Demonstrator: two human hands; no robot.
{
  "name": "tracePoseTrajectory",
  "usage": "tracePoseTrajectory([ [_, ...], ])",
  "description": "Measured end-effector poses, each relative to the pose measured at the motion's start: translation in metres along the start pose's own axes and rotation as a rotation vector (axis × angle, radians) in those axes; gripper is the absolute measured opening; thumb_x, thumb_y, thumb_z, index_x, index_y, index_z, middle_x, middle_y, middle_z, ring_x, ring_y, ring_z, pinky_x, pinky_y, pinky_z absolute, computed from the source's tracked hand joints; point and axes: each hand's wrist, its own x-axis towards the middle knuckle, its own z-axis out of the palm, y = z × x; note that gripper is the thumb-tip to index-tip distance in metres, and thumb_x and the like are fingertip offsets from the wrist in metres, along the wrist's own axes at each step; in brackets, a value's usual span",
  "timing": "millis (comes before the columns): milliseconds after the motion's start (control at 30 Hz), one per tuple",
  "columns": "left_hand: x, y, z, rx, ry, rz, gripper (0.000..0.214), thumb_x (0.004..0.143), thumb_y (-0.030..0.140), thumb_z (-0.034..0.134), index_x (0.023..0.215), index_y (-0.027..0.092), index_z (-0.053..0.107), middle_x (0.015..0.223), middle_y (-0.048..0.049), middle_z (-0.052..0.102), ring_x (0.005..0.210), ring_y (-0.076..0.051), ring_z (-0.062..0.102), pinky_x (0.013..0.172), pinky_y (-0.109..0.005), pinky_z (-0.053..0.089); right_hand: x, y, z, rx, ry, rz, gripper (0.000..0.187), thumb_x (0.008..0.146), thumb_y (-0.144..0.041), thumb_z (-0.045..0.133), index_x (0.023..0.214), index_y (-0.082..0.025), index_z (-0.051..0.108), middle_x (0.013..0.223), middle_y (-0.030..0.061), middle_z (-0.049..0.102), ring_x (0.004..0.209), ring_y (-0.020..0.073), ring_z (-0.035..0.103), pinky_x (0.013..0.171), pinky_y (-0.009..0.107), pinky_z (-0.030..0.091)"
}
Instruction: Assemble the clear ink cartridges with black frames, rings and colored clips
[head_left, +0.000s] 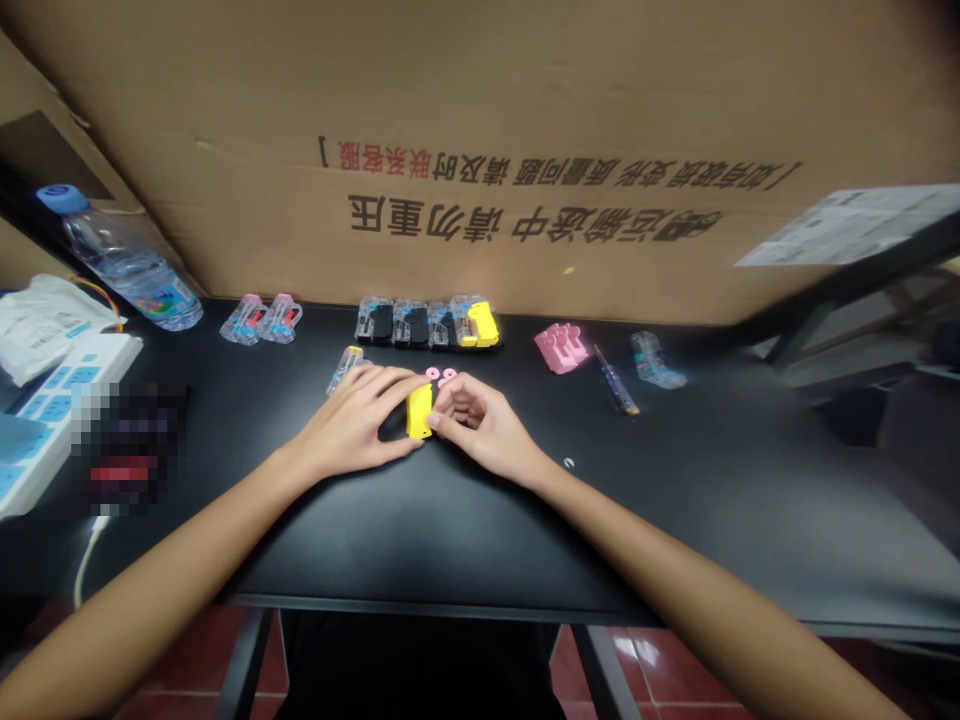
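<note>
A small yellow plastic casing part stands on the black table in front of me. My left hand spans it, index finger at its top end and thumb at its bottom end. At its right edge, my right hand is curled into a pinch, thumb and fingertips against the part. Whatever those fingertips may hold is hidden. Just beyond my hands lie small pink rings. Partly behind my left hand is a clear plastic piece with a yellow end.
Along the cardboard wall sit a row of clear-and-black casings, two clear-and-pink pieces and pink parts. A screwdriver, a clear piece and a small white clip lie right. Left are a bottle and power strip.
</note>
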Motion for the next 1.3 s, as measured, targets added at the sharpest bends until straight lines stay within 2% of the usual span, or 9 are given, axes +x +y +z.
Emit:
tracePoseTrajectory([
  [267, 0.001, 0.003, 0.0, 0.023, 0.006, -0.033, 0.06, 0.098, 0.045, 0.07, 0.151, 0.02, 0.054, 0.146, -0.0144, 0.065, 0.128, -0.033, 0.063, 0.115, -0.05, 0.041, -0.001, 0.001, 0.002, -0.02, 0.004, -0.02, 0.035, 0.091, -0.052, 0.081, 0.093, -0.023, 0.061, 0.082, -0.0009, 0.064, 0.071, 0.0155, 0.063, 0.076, 0.036, 0.062],
  [433, 0.0, 0.003, -0.001, 0.038, 0.054, -0.006, 0.059, 0.098, 0.045, 0.071, 0.148, 0.018, 0.056, 0.145, -0.0141, 0.067, 0.128, -0.031, 0.063, 0.114, -0.047, 0.042, -0.001, 0.004, 0.002, 0.056, 0.077, -0.045, 0.036, 0.086, -0.046, 0.086, 0.106, -0.023, 0.065, 0.1, 0.0028, 0.069, 0.076, 0.0143, 0.066, 0.076, 0.033, 0.062],
  [533, 0.0, 0.004, -0.001, 0.044, 0.078, 0.004, 0.061, 0.097, 0.047, 0.074, 0.147, 0.017, 0.057, 0.145, -0.0137, 0.068, 0.128, -0.03, 0.063, 0.115, -0.046, 0.042, 0.0, 0.004, 0.0, 0.039, 0.012, -0.003, 0.036, 0.087, -0.045, 0.085, 0.109, -0.022, 0.069, 0.098, 0.004, 0.072, 0.078, 0.0164, 0.068, 0.08, 0.035, 0.062],
  [700, 0.002, 0.009, -0.007, 0.113, 0.034, -0.018, 0.07, 0.097, 0.062, 0.071, 0.152, 0.02, 0.058, 0.148, -0.0131, 0.067, 0.134, -0.032, 0.06, 0.118, -0.047, 0.043, 0.002, 0.006, -0.004, 0.007, 0.003, 0.064, 0.042, 0.085, -0.044, 0.083, 0.117, -0.02, 0.071, 0.092, 0.0049, 0.075, 0.079, 0.0202, 0.071, 0.082, 0.039, 0.063],
  [767, 0.002, 0.009, -0.021, 0.225, 0.068, -0.142, 0.075, 0.098, 0.069, 0.064, 0.155, 0.022, 0.056, 0.157, -0.0145, 0.061, 0.142, -0.037, 0.054, 0.121, -0.053, 0.041, 0.002, 0.007, -0.004, 0.005, 0.022, 0.084, 0.045, 0.083, -0.044, 0.083, 0.119, -0.02, 0.071, 0.089, 0.0045, 0.074, 0.075, 0.0197, 0.07, 0.078, 0.039, 0.063],
  [900, -0.01, -0.005, -0.061, 0.474, 0.252, -0.744, 0.083, 0.103, 0.073, 0.046, 0.169, 0.023, 0.039, 0.177, -0.019, 0.031, 0.16, -0.049, 0.028, 0.121, -0.073, 0.036, 0.003, 0.006, -0.004, -0.004, 0.025, 0.101, 0.046, 0.082, -0.043, 0.082, 0.118, -0.018, 0.071, 0.088, 0.0045, 0.073, 0.071, 0.0185, 0.069, 0.077, 0.039, 0.063],
  [1033, -0.031, -0.035, -0.09, 0.435, 0.078, -1.178, 0.097, 0.096, 0.083, 0.042, 0.173, 0.025, 0.03, 0.184, -0.0149, 0.002, 0.165, -0.056, 0.003, 0.116, -0.088, 0.03, 0.003, 0.005, -0.004, -0.014, 0.029, 0.112, 0.047, 0.084, -0.045, 0.081, 0.12, -0.018, 0.07, 0.086, 0.0039, 0.073, 0.07, 0.019, 0.069, 0.077, 0.04, 0.063],
  [1167, -0.044, -0.058, -0.096, 0.302, -0.064, -1.359, 0.109, 0.091, 0.089, 0.041, 0.176, 0.024, 0.021, 0.184, -0.0147, -0.008, 0.164, -0.058, -0.005, 0.12, -0.084, 0.028, 0.003, 0.006, -0.005, -0.028, 0.023, 0.116, 0.048, 0.085, -0.047, 0.08, 0.122, -0.018, 0.069, 0.087, 0.0043, 0.073, 0.071, 0.0198, 0.07, 0.076, 0.041, 0.063],
  [1300, -0.044, -0.058, -0.094, 0.306, -0.06, -1.333, 0.107, 0.091, 0.089, 0.043, 0.174, 0.023, 0.027, 0.184, -0.0168, -0.002, 0.164, -0.058, -0.002, 0.121, -0.081, 0.031, 0.002, 0.005, -0.005, -0.034, 0.013, 0.117, 0.049, 0.086, -0.048, 0.079, 0.122, -0.017, 0.069, 0.086, 0.0043, 0.072, 0.071, 0.0196, 0.07, 0.078, 0.041, 0.063],
])
